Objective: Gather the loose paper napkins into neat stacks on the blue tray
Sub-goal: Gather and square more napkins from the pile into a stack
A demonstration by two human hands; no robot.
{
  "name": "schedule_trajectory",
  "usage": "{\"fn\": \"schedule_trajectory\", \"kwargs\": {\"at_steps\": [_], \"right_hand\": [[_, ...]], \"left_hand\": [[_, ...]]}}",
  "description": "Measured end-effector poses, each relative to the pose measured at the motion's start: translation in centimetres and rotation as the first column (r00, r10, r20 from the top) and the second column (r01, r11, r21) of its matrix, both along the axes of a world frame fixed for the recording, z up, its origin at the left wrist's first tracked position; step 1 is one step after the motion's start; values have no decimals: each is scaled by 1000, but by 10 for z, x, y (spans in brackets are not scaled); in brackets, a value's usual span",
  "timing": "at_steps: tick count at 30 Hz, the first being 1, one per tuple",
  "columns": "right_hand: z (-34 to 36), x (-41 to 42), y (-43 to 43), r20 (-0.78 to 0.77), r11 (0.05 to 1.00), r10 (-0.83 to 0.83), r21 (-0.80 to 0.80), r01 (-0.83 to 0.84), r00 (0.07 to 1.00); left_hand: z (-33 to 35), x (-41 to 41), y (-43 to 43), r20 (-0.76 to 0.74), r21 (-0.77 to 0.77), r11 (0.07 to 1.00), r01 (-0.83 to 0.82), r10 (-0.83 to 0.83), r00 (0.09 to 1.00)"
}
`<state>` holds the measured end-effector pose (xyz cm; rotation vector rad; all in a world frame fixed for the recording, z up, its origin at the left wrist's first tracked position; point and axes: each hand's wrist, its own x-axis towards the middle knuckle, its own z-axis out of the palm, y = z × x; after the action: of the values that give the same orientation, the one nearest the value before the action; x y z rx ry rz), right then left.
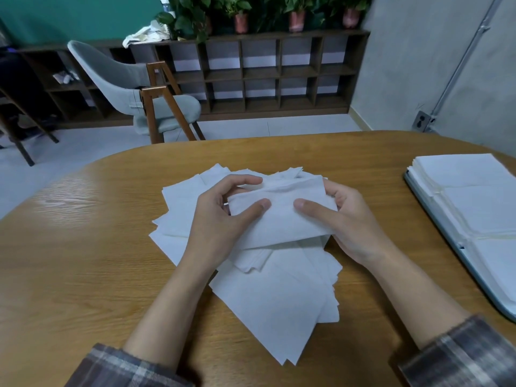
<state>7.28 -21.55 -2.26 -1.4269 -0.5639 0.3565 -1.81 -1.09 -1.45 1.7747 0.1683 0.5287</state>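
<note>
My left hand (220,219) and right hand (343,219) pinch a small bundle of napkins (282,216) by its ends, long axis across me, above the loose pile (268,291), while the blue tray (435,216) (stacks already on it) lies off to the right, nearer my right hand.

Left grip (220,222), right grip (346,219) close together, thumbs on top, both pinching one napkin (282,222)

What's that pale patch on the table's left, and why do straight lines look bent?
Head view: the patch is glare from room light on the table; the wide lens bows the pipe and the tray rim; the held napkin looks sharp, the plants softer.
</note>
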Motion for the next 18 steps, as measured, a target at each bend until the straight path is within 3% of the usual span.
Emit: {"fn": "schedule_trajectory", "kwargs": {"at_steps": [14,18], "right_hand": [[3,-8,6,28,996,-63,-66,64,998],[3,-8,7,30,998,-65,6,65,997]], "left_hand": [[3,-2,-5,40,19,999,-38,37,999],[-3,2,-3,44,66,994,-91,89,995]]}}
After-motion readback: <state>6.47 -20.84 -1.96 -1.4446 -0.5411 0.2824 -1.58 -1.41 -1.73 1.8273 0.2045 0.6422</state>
